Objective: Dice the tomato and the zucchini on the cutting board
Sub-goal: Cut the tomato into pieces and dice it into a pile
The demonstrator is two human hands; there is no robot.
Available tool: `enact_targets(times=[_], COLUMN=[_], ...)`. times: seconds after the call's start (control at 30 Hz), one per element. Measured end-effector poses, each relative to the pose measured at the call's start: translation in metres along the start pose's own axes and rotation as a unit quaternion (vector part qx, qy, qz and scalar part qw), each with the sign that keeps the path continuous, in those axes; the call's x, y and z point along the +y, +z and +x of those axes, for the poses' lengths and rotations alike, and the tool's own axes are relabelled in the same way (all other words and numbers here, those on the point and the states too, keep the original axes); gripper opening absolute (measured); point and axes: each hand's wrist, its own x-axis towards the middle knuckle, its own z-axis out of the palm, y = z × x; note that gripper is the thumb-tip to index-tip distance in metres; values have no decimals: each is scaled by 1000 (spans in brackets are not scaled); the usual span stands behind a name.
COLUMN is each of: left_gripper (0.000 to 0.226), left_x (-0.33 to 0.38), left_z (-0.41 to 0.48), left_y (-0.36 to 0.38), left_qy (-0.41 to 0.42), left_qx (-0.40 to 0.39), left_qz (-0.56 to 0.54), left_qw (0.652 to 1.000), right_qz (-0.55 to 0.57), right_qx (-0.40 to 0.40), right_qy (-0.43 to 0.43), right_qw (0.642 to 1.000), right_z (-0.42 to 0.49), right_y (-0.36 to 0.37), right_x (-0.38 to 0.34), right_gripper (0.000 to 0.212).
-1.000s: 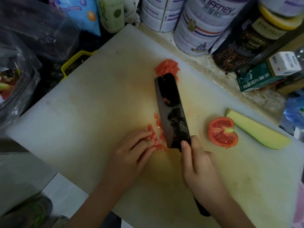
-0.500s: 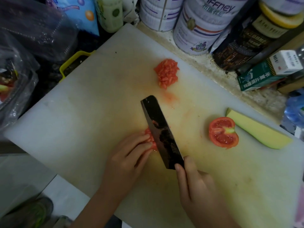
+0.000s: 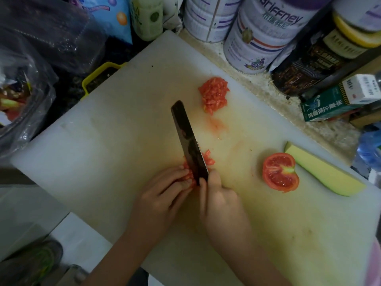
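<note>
On the white cutting board [image 3: 99, 145], my right hand [image 3: 219, 205] grips the handle of a dark cleaver [image 3: 188, 141], blade edge down among small tomato pieces [image 3: 208, 158]. My left hand [image 3: 162, 200] lies just left of the blade, its fingertips pressing on the pieces there. A heap of diced tomato [image 3: 214, 92] sits farther back. A tomato half [image 3: 280, 172], cut face up, lies at the right, with a pale zucchini wedge [image 3: 321, 169] just beyond it.
Large tins [image 3: 259, 36], a dark jar [image 3: 313, 62] and a green carton [image 3: 334, 102] line the counter behind the board. A plastic bag with scraps [image 3: 18, 96] and a yellow-rimmed container [image 3: 99, 73] sit at the left. The board's near edge overhangs the floor.
The cleaver came back from the far heap, where it left diced tomato, toward me. It went from lying flat to standing on edge on the pieces by my left fingers.
</note>
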Motion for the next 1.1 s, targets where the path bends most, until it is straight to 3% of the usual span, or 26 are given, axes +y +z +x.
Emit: enact_targets(times=[0.27, 0.5, 0.73, 0.9, 1.1], left_gripper=[18, 19, 26, 26, 22], left_x=[-1, 1, 1, 0, 2], left_z=[1, 2, -5, -4, -4], left_y=[0, -1, 0, -1, -1], left_qy=[5, 7, -1, -2, 8], left_qx=[6, 7, 10, 31, 32], left_qz=[-12, -6, 20, 35, 43], left_qw=[1000, 1000, 1000, 999, 999], right_qz=[73, 114, 188, 147, 66], right_qx=[-7, 15, -28, -29, -24], right_qy=[22, 34, 11, 10, -2], right_qw=[997, 993, 982, 989, 998], right_z=[-38, -12, -35, -51, -46], right_y=[-8, -12, -26, -22, -21], right_x=[14, 17, 25, 27, 20], right_gripper=[19, 16, 14, 12, 26])
